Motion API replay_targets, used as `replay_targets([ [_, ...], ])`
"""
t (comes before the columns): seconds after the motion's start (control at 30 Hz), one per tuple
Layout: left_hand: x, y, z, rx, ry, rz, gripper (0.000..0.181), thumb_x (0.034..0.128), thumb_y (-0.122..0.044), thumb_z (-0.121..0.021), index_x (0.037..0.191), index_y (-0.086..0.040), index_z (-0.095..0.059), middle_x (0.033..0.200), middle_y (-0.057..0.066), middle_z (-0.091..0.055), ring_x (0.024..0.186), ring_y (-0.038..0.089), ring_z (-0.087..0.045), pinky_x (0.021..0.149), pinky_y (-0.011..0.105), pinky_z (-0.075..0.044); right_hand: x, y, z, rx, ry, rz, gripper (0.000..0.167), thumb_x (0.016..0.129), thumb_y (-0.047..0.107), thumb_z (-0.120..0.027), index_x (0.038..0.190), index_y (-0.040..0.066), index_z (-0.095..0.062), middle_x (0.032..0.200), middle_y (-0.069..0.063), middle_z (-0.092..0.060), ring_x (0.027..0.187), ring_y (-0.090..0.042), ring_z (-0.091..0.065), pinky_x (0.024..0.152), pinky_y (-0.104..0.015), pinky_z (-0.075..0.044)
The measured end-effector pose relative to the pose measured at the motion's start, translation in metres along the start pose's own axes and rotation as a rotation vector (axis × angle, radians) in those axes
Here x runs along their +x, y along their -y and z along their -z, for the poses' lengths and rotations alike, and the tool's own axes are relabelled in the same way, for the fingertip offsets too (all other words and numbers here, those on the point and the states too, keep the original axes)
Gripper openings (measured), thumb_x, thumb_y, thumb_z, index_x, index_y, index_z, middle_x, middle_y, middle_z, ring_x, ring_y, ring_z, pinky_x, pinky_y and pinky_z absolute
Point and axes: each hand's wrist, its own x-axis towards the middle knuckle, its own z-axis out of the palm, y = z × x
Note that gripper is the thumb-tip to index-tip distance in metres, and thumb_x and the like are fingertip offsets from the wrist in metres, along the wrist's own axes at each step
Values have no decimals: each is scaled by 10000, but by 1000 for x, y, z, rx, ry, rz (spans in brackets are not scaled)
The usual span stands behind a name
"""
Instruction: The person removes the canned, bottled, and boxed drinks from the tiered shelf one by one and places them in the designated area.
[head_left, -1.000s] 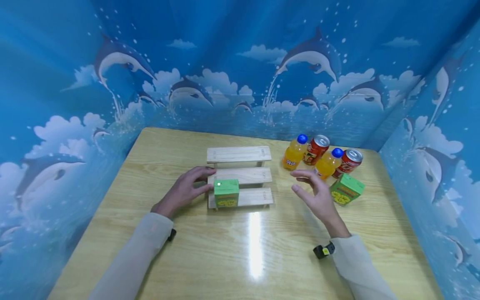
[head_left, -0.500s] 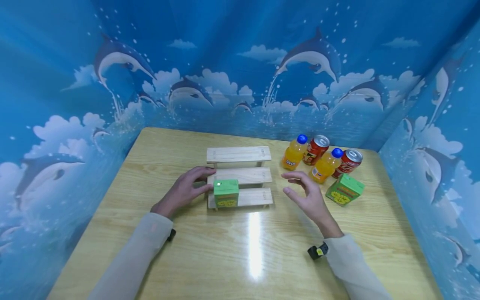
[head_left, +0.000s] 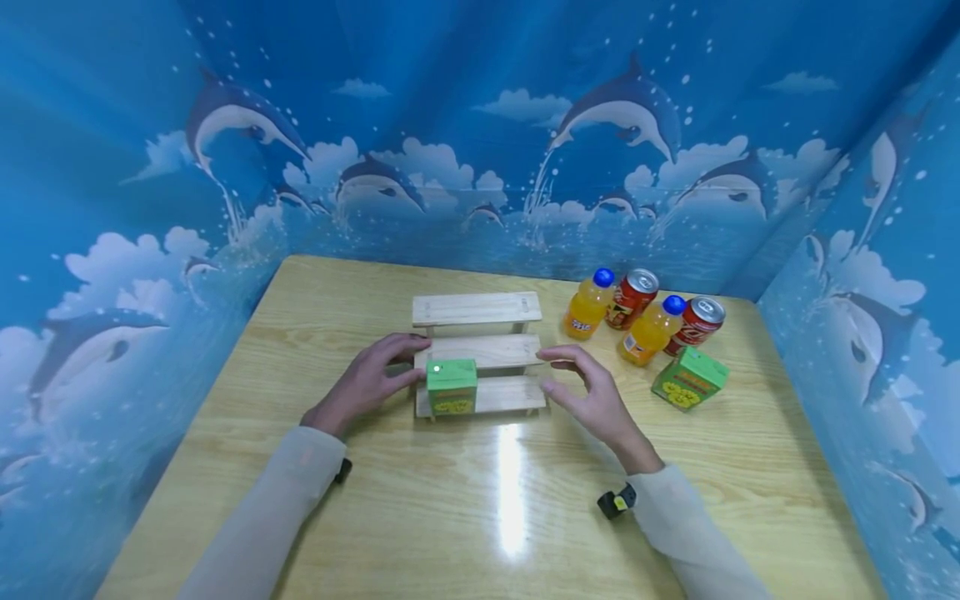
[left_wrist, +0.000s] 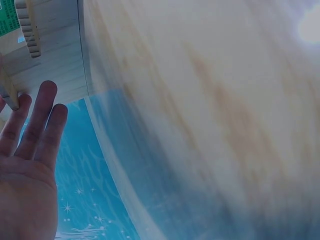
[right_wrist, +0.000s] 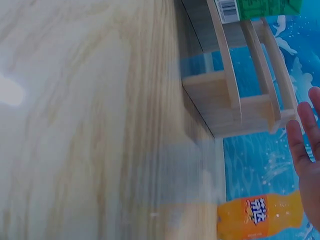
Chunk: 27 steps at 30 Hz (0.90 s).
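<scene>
A three-step wooden display rack [head_left: 480, 308] stands on the table, with a green juice box [head_left: 452, 387] upright on the left of its lowest step. My left hand [head_left: 365, 382] is at the rack's left end, fingertips at the middle step and thumb near the box. In the left wrist view its fingers [left_wrist: 37, 122] look fairly straight against the wooden side. At the rack's right end is my right hand [head_left: 592, 398], thumb and fingers apart and nothing between them. The right wrist view shows its fingers [right_wrist: 298, 150] close beside the rack; contact is hard to tell.
Two orange soda bottles [head_left: 588, 308] [head_left: 651, 335], two red cans [head_left: 632, 302] [head_left: 696, 327] and a second green juice box [head_left: 690, 381] stand at the table's right. Blue dolphin-print curtains [head_left: 480, 167] enclose the table [head_left: 420, 517] behind and on both sides.
My right hand has moved left, away from the bottles and the second juice box, to the rack's right end. The left hand, the rack and the drinks stay put.
</scene>
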Motion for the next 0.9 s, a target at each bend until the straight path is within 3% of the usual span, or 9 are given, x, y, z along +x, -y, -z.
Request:
replay_targets([
  [0.3, 0, 0, 1, -10, 6, -2, 542, 1034, -304, -772, 1551, -259, -614, 1609, 56, -563, 1295, 299, -700, 1134, 559, -573, 5, 1, -16, 18, 43, 11, 454, 994, -21, -743, 1428, 66, -644, 1422, -144, -684, 1332, -135, -633, 1166, -302, -532],
  [0.43, 0, -1, 1, -4, 6, -2, 546, 1035, -311, -771, 1555, -259, -611, 1613, 59, -558, 1293, 296, -702, 1134, 564, -570, 7, 3, -22, 17, 59, 16, 476, 983, -22, -756, 1436, 69, -640, 1422, -139, -690, 1331, -176, -641, 1174, -395, -543],
  [0.57, 0, -1, 1, -5, 5, -1, 546, 1035, -308, -770, 1555, -255, -611, 1613, 60, -558, 1291, 296, -703, 1131, 560, -573, 9, 5, -27, 9, 70, -2, 494, 979, 7, -775, 1446, 90, -638, 1431, -108, -698, 1328, -205, -651, 1178, -497, -539],
  [0.9, 0, -1, 1, -12, 8, -2, 544, 1037, -284, -771, 1555, -244, -610, 1608, 70, -561, 1299, 304, -698, 1128, 556, -577, 14, 8, -37, 25, 98, -60, 500, 990, 92, -794, 1460, 148, -632, 1443, -55, -700, 1346, -259, -648, 1230, -554, -480],
])
